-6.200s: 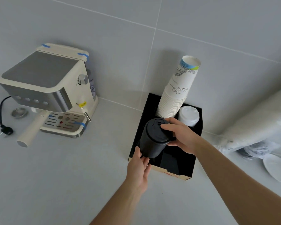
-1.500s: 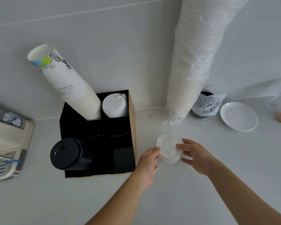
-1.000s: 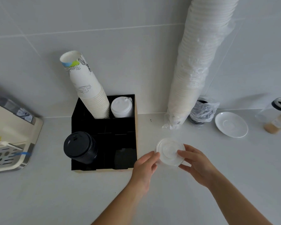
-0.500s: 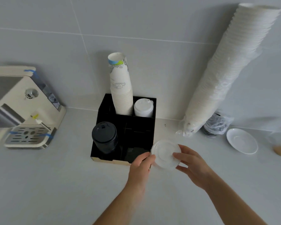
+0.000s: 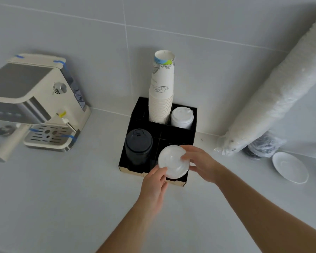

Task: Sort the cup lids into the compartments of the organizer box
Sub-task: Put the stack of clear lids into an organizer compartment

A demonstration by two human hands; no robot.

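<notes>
A stack of clear plastic lids [image 5: 172, 162] hovers over the front right compartment of the black organizer box [image 5: 133, 115]. My left hand [image 5: 154, 181] grips its near edge and my right hand [image 5: 201, 162] grips its right side. A stack of black lids [image 5: 138, 146] fills the front left compartment. White lids [image 5: 181, 116] stand in the back right one, beside a tall stack of paper cups [image 5: 161, 90]. The compartment under the clear lids is hidden.
A cream espresso machine [image 5: 31, 99] stands at the left on the grey counter. A long plastic-wrapped sleeve of white cups [image 5: 279, 94] leans against the tiled wall at the right, with a bagged dark item [image 5: 263, 146] and a white saucer [image 5: 290, 167] near it.
Both hands have carried the clear lids from the counter right of the box to above its front right compartment. The view has swung left, bringing the espresso machine in.
</notes>
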